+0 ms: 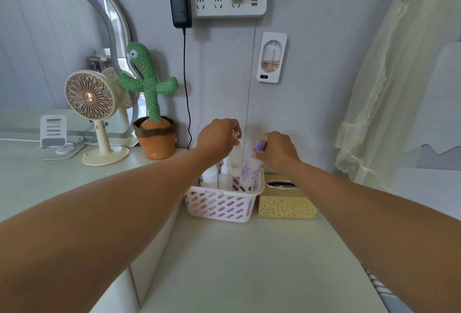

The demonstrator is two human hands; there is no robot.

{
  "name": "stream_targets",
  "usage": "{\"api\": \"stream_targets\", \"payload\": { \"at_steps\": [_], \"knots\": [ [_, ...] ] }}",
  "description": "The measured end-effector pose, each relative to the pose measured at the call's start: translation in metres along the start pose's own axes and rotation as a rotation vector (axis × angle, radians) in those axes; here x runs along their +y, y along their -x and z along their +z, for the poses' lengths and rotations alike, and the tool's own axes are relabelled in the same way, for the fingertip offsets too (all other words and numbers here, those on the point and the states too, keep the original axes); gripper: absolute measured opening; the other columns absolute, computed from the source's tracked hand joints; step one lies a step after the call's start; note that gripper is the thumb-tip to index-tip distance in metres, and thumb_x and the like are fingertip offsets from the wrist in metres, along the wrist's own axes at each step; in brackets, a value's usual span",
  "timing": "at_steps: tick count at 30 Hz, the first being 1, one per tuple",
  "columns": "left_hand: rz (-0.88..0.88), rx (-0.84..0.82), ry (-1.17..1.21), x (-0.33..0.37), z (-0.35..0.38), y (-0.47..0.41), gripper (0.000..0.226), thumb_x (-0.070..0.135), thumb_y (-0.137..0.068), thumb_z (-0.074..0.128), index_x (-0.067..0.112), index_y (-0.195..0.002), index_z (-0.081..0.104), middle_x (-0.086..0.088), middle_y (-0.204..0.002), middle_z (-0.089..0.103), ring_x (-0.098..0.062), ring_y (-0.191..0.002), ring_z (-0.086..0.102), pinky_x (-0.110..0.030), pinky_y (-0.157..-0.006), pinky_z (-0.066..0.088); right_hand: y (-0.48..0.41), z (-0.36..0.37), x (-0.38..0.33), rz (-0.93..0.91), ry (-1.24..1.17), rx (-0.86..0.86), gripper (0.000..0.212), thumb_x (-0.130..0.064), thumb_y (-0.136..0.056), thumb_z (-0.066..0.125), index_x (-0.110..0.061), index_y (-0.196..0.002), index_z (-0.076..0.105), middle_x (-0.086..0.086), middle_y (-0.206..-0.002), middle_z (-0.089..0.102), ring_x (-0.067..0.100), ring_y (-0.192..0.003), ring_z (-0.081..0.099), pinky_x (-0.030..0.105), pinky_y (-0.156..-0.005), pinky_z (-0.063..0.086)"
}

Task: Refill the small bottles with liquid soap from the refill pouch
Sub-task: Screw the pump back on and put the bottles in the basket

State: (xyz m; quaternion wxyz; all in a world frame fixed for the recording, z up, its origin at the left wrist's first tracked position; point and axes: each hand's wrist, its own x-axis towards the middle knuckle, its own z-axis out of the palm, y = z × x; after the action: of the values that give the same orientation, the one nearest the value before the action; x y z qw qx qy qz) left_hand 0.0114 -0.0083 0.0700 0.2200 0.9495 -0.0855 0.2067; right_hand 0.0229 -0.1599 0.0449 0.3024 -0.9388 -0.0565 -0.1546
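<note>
A pink slotted basket (pixel 222 206) stands on the white desk against the wall. Several small pale bottles stand in it. My left hand (pixel 217 138) grips the top of a tall clear bottle (pixel 236 160) at the basket's back. My right hand (pixel 277 150) holds the purple cap of a clear bottle with purple flower print (pixel 249 171) at the back right of the basket. Two white bottles (pixel 217 176) stand in front of them, untouched. No refill pouch is in view.
A gold patterned tissue box (pixel 287 204) sits right of the basket. A plush cactus in a pot (pixel 153 123), a desk fan (pixel 97 118) and a phone stand (pixel 56 138) stand at left. A black cable (pixel 185 88) hangs down the wall behind the basket.
</note>
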Motion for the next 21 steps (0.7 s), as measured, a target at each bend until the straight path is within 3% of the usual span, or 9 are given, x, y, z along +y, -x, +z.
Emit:
{"api": "stream_targets", "payload": {
  "at_steps": [3,9,15,21],
  "knots": [
    [0.04,-0.012,-0.103,-0.009,0.025,-0.005,0.015,0.012,-0.09,0.059,0.02,-0.101,0.064,-0.001,-0.101,0.066,-0.021,-0.096,0.059,-0.03,-0.083,0.045,-0.009,0.021,0.01,0.036,0.026,-0.042,0.017,-0.019,-0.079,0.075,-0.011,-0.091,0.066,0.005,-0.094,0.066,0.022,-0.084,0.062,0.028,-0.067,0.045],
    [0.144,-0.072,-0.406,-0.028,0.071,-0.01,0.014,0.025,-0.092,0.059,0.027,-0.106,0.06,-0.002,-0.103,0.061,-0.022,-0.108,0.047,-0.033,-0.091,0.032,-0.019,0.053,0.032,0.073,0.067,-0.082,0.015,-0.018,-0.079,0.075,-0.012,-0.089,0.067,0.004,-0.092,0.066,0.023,-0.086,0.062,0.03,-0.071,0.048],
    [0.135,-0.121,-0.504,-0.043,0.104,-0.015,0.02,0.03,-0.089,0.063,0.033,-0.109,0.059,-0.002,-0.111,0.056,-0.024,-0.111,0.043,-0.037,-0.096,0.029,-0.031,0.078,0.052,0.082,0.111,-0.095,0.009,-0.018,-0.08,0.073,-0.017,-0.083,0.065,0.006,-0.093,0.067,0.024,-0.086,0.063,0.028,-0.068,0.046],
    [0.169,-0.177,-0.572,-0.05,0.123,-0.016,0.023,0.028,-0.091,0.062,0.03,-0.113,0.06,-0.001,-0.108,0.061,-0.021,-0.111,0.043,-0.037,-0.095,0.026,-0.038,0.103,0.057,0.021,0.231,-0.126,0.015,-0.018,-0.083,0.069,-0.015,-0.097,0.069,0.007,-0.097,0.067,0.024,-0.086,0.063,0.029,-0.073,0.05]
  ]
}}
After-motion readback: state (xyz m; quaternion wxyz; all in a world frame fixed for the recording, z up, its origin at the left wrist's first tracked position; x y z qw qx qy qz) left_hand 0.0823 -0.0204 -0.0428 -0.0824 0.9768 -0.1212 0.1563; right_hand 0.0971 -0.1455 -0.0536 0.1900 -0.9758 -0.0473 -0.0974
